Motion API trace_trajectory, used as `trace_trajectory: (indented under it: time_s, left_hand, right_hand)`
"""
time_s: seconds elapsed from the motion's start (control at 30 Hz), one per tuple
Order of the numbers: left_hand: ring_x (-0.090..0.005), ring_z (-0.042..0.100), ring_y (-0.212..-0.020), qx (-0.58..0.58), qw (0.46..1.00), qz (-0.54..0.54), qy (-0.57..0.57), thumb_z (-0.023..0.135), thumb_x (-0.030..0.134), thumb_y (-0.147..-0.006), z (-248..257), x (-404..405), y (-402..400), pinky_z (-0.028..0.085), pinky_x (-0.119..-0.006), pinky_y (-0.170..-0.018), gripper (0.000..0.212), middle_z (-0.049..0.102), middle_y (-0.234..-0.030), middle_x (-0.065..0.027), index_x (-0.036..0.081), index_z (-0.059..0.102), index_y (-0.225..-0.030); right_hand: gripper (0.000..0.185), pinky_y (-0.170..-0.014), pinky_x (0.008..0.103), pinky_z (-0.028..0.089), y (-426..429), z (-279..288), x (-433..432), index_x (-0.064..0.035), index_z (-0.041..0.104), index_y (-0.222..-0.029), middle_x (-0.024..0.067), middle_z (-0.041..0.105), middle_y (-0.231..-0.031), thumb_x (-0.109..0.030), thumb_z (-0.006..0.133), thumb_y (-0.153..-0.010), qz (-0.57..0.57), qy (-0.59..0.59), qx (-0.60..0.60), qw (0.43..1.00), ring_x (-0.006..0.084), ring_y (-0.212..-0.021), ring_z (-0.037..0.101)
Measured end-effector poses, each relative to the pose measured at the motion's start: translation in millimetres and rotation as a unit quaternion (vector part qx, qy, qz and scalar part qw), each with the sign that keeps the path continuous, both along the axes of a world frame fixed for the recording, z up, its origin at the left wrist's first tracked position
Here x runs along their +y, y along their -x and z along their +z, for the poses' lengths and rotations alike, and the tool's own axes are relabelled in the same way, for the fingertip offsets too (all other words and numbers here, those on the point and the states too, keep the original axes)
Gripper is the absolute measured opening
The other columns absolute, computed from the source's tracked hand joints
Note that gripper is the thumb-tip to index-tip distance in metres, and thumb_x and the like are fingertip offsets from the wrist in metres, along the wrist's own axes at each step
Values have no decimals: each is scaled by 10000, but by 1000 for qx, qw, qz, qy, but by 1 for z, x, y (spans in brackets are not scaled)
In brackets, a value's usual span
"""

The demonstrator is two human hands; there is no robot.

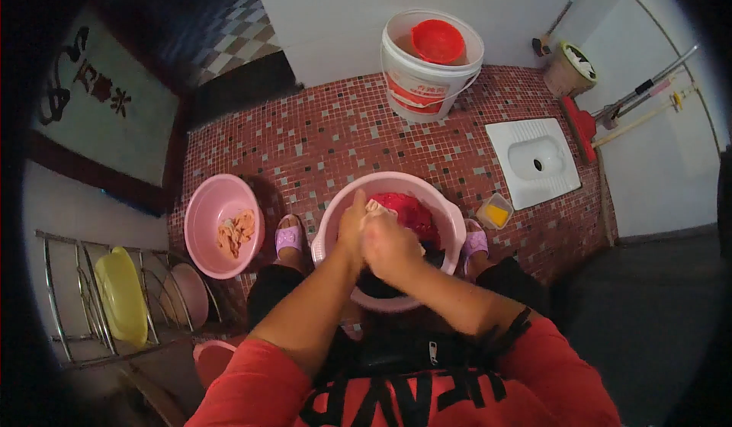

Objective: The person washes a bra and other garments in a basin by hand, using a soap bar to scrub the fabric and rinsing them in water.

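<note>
A pink plastic basin [452,221] stands on the floor between my feet, with red cloth [407,212] and dark cloth [377,287] in it. Above the basin, my left hand [351,227] and my right hand [389,244] press together around a light-coloured cloth [378,206]. Only small parts of that cloth show between and beside my hands, which are somewhat blurred. Left of my feet is a second pink basin [200,227] holding a crumpled peach-coloured cloth [235,231].
A white bucket [414,92] with a red bowl [438,41] stands ahead. Right are a squat toilet [537,161], a small container with a yellow item [496,214], a bin [571,69] and a red broom or mop head [579,129]. A metal rack [86,290] holds basins at left.
</note>
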State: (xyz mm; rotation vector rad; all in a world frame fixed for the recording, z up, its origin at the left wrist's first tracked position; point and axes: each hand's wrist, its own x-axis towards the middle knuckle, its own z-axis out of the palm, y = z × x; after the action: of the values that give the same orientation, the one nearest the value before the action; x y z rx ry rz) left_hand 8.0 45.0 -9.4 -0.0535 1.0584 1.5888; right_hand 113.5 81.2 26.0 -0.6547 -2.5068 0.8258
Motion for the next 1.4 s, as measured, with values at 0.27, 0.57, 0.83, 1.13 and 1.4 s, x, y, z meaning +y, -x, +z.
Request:
trace_trajectory:
  time_s: [0.27,0.57,0.83,1.13,1.4]
  left_hand:
    - [-161,590,-645,-137,990,-33,8,446,453,-893,28,6,-32,508,-302,-614,352,613,-759,-36,128,584,-886]
    - [-165,595,-772,-159,986,-51,-19,436,427,-905,50,16,-42,498,-296,-701,383,611,-891,-57,79,569,-993]
    - [-212,506,-1071,208,960,-75,-173,462,363,-904,55,8,7,399,-332,-925,461,513,-1172,-116,22,431,-1212]
    - [-131,568,-750,63,993,-34,-90,546,165,-865,66,-2,11,495,-286,-629,98,582,-853,-44,76,509,-844]
    - [-188,600,-801,-87,989,100,-61,469,261,-909,38,14,16,512,-333,-693,224,598,-912,-96,62,551,-970]
  right_hand:
    - [182,-627,403,460,5,-14,47,-32,516,-834,179,575,-810,-214,527,-841,-131,211,-49,967,302,-727,585]
    - [197,-650,364,463,-8,-20,81,-33,527,-839,154,569,-708,-229,518,-826,-190,253,40,948,294,-710,583]
    - [179,-668,263,477,-5,25,103,2,543,-949,85,578,-888,-120,555,-818,-235,559,320,728,141,-772,574]
    - [158,-646,270,519,-9,23,107,5,582,-922,100,611,-892,-124,568,-831,-117,661,280,686,158,-767,613]
    - [104,-617,295,464,3,-5,68,-43,573,-788,47,559,-779,-144,594,-803,-81,198,243,946,135,-673,547]
